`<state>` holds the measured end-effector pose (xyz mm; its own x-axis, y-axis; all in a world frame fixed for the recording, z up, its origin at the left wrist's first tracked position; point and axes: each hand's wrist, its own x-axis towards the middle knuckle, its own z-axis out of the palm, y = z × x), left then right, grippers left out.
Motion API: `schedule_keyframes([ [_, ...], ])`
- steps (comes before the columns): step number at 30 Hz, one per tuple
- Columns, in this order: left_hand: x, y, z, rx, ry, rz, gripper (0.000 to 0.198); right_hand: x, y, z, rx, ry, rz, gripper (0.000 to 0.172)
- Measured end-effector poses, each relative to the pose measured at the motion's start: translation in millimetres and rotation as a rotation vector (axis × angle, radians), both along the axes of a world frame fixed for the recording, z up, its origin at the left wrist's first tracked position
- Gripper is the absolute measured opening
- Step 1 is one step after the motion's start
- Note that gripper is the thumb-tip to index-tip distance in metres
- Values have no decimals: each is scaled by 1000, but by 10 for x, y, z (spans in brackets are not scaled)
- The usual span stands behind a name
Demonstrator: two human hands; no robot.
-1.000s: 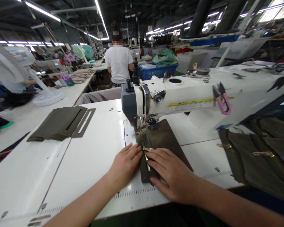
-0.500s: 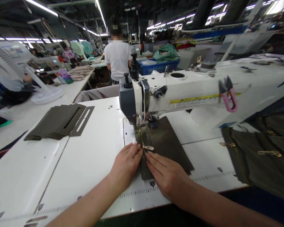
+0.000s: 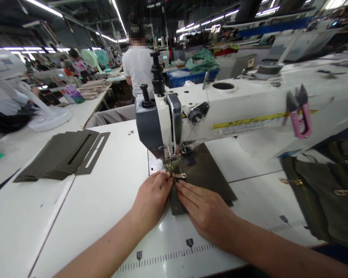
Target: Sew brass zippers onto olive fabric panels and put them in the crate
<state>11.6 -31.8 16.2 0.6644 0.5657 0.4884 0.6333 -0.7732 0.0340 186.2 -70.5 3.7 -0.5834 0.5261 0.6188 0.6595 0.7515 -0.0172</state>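
two hands rest on one dark olive panel, which lies on the white table, partly beneath the head of one white sewing machine. the left hand has its fingers bent and close together, tips at the left edge of one gold zipper; whether they pinch anything cannot be told. the right hand lies with fingers straight and side by side, laid on the panel just right of the zipper, near one gold pull; its thumb is hidden. on the left sits one pile of olive pieces, too closely layered to count, with one slotted piece at its right. one pair of pink snips hangs on the machine. on the far side, one person in a white shirt stands near one blue crate; two green fans stand farther left.
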Motion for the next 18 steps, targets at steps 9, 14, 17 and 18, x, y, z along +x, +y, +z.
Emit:
schedule_keyframes([
  [9,9,176,-22,-69,-39,9,19,-28,170,-5,-45,25,29,33],
  [14,-14,139,10,-189,-36,30,26,22,173,72,-261,183,-4,31],
  [17,-23,86,66,-222,11,35,39,31,344,101,-258,229,-212,26],
  [18,-25,72,87,-228,27,34,41,25,426,101,-253,194,-283,24],
])
